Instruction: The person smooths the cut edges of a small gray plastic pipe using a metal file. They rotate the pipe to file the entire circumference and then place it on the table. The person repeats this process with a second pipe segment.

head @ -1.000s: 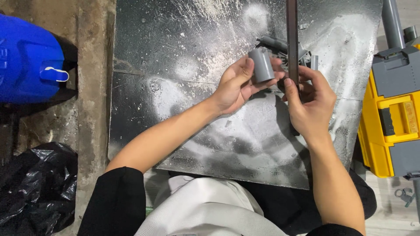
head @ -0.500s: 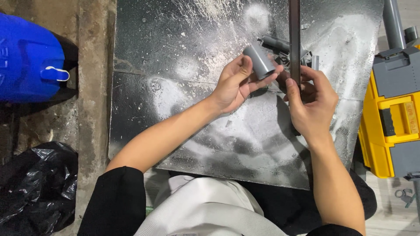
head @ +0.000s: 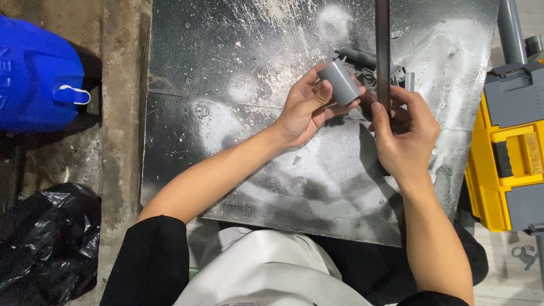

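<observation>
left hand: fingers closed around grey pipe fitting | right hand: fingers seemingly pinching dark metal bar | above dusty counter

You are in a workshop: a dusty dark metal sheet lies on rough concrete floor, beside a yellow toolbox (grey lid), grey pipe pieces and a blue jug.

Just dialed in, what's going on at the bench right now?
A person seated at a dusty dark work board holds a short grey pipe fitting in the left hand. The right hand grips a long dark bar standing beside it. More grey pipe pieces lie just behind; a yellow toolbox sits to the right.
</observation>
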